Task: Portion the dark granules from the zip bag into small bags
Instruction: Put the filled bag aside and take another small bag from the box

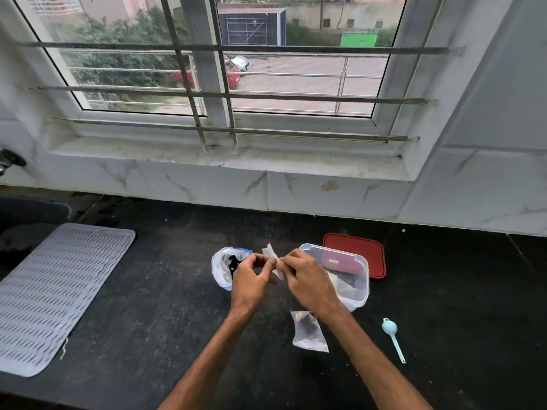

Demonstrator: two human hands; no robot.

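Note:
Both hands meet above the black counter, pinching one small clear bag (271,256) between them. My left hand (251,276) grips its left edge and my right hand (307,276) its right edge. Behind my left hand stands the open zip bag (222,266) with dark granules inside and a blue strip at its mouth. A small bag holding dark granules (309,331) lies flat on the counter below my right wrist. A light blue scoop (393,338) lies to the right.
A clear plastic box (359,284) with packets inside stands right of my hands, its red lid (370,253) lying behind it. A grey ribbed mat (56,294) covers the counter's left side. A tiled wall and barred window rise behind.

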